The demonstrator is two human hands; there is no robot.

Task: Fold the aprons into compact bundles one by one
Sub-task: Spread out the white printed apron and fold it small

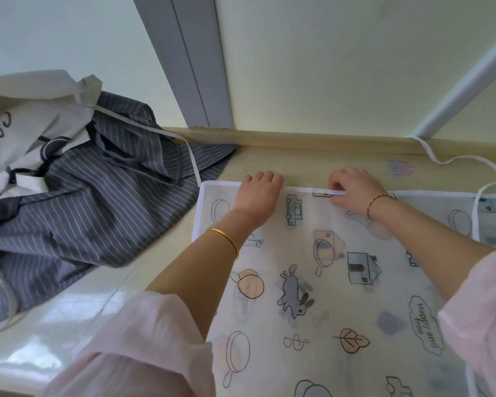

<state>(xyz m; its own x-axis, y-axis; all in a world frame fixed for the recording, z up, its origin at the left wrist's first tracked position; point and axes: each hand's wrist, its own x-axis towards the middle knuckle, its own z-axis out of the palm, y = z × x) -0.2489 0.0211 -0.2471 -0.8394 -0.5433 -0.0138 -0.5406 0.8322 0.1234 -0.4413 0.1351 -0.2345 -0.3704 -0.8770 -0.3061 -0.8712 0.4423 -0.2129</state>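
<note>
A translucent white plastic apron printed with cartoon rabbits and houses (327, 282) lies spread flat on the beige bench (169, 259). The left hand (259, 196) curls its fingers over the apron's far white-bound edge; the right hand (355, 190) pinches that edge's tape. A crumpled grey pinstriped apron (98, 202) lies left.

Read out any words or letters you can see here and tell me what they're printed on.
"Happy and free": in a cloud shape on the see-through printed apron spread on the counter.
Large dark letters on the white apron in the pile at left: cut off and folded, perhaps "coo", not readable as a word.
No other text is visible.
</note>
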